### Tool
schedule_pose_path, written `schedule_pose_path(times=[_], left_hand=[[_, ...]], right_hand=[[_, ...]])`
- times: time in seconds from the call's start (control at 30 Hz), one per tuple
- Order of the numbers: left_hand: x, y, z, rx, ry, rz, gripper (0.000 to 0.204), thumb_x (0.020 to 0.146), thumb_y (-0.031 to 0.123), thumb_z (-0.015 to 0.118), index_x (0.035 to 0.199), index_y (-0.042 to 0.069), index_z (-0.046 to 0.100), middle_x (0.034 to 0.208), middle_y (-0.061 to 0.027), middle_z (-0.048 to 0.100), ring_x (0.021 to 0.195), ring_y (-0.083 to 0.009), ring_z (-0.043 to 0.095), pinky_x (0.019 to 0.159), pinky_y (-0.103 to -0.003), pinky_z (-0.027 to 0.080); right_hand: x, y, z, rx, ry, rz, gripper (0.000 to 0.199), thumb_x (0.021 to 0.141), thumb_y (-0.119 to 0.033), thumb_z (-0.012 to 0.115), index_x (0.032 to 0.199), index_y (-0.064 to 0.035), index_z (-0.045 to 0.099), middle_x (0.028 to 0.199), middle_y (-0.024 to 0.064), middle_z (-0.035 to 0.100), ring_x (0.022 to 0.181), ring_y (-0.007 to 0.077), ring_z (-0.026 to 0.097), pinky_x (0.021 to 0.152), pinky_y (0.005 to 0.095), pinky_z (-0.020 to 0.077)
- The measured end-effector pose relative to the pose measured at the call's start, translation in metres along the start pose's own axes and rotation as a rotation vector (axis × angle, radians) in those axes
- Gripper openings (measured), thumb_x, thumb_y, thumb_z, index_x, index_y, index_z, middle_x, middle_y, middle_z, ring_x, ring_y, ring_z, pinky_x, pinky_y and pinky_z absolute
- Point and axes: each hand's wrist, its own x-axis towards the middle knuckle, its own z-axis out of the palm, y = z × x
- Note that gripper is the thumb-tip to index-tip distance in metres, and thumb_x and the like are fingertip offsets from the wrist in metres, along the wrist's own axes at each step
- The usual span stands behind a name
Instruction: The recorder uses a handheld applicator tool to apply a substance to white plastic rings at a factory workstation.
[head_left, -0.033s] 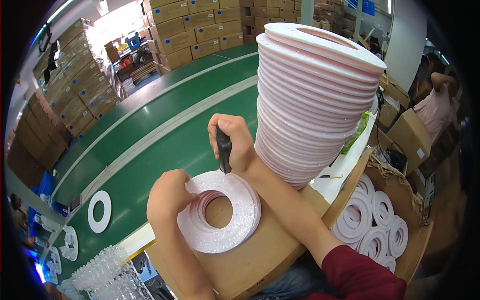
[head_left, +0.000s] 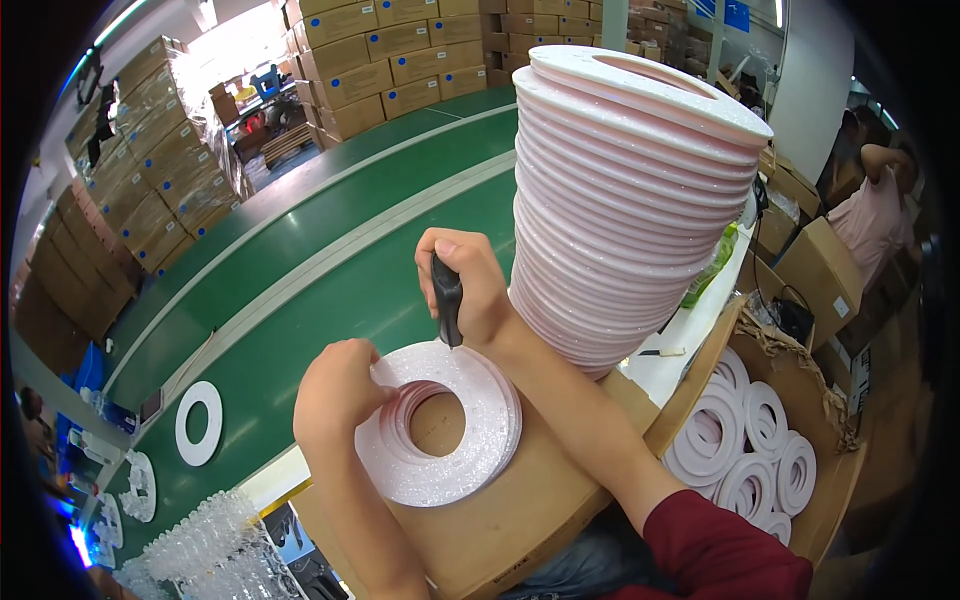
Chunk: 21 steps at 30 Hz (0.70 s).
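A short stack of glittery white flat rings (head_left: pixel 440 480) lies on a cardboard box (head_left: pixel 480 550) in front of me. My left hand (head_left: pixel 340 390) grips the left side of the stack, its thumb at the inner edge of the top ring. In my right hand (head_left: pixel 475 285) is a tool with a black handle (head_left: pixel 448 300), held upright in a fist. Its lower end meets the far rim of the top ring; I cannot make out the tip. Just beyond my right forearm rises a tall stack of white rings (head_left: pixel 630 210).
A green conveyor belt (head_left: pixel 300 270) curves past, carrying a single white ring (head_left: pixel 199 423) at left. Clear plastic parts (head_left: pixel 200 540) lie at lower left. An open carton (head_left: pixel 690 410) of rings stands at right. Stacked cartons (head_left: pixel 350 95) fill the back; a person (head_left: pixel 870 215) is at far right.
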Motion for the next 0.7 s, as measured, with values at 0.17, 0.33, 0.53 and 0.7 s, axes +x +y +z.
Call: schedule_pose_path(times=[0.17, 0.33, 0.53, 0.7], left_hand=[[0.004, 0.001, 0.003, -0.011, -0.008, 0.008, 0.051, 0.065, 0.021, 0.091, 0.109, 0.002, 0.074, 0.102, -0.0185, 0.075, 0.094, -0.0335, 0.073, 0.084, -0.041, 0.058], [-0.001, -0.004, 0.0, -0.01, -0.01, -0.01, 0.051, 0.064, 0.021, 0.09, 0.109, 0.002, 0.074, 0.102, -0.0183, 0.075, 0.094, -0.0335, 0.073, 0.084, -0.041, 0.058], [-0.01, 0.001, -0.003, -0.006, 0.028, -0.021, 0.054, 0.063, 0.022, 0.091, 0.11, 0.003, 0.074, 0.101, -0.0178, 0.075, 0.094, -0.0333, 0.073, 0.084, -0.041, 0.058], [-0.005, 0.009, -0.006, 0.062, -0.056, -0.118, 0.05, 0.064, 0.022, 0.091, 0.107, 0.003, 0.074, 0.101, -0.0173, 0.075, 0.094, -0.0329, 0.072, 0.084, -0.041, 0.058]], right_hand=[[0.0, 0.002, -0.004, -0.067, 0.011, 0.0, 0.043, 0.093, -0.04, 0.044, 0.075, -0.0023, 0.053, 0.055, 0.0067, 0.05, 0.048, 0.0127, 0.047, 0.046, 0.0274, 0.0375], [0.001, 0.008, 0.002, -0.069, 0.006, -0.001, 0.043, 0.093, -0.04, 0.044, 0.074, -0.0022, 0.052, 0.055, 0.006, 0.049, 0.047, 0.0126, 0.046, 0.046, 0.0275, 0.0376], [-0.001, 0.01, 0.001, -0.055, -0.005, -0.001, 0.042, 0.094, -0.04, 0.044, 0.076, -0.0025, 0.053, 0.056, 0.0059, 0.05, 0.048, 0.0124, 0.047, 0.046, 0.027, 0.0381], [0.001, 0.002, 0.001, -0.023, 0.026, 0.025, 0.042, 0.096, -0.04, 0.043, 0.078, -0.003, 0.053, 0.057, 0.0057, 0.051, 0.049, 0.0123, 0.048, 0.047, 0.0265, 0.0388]])
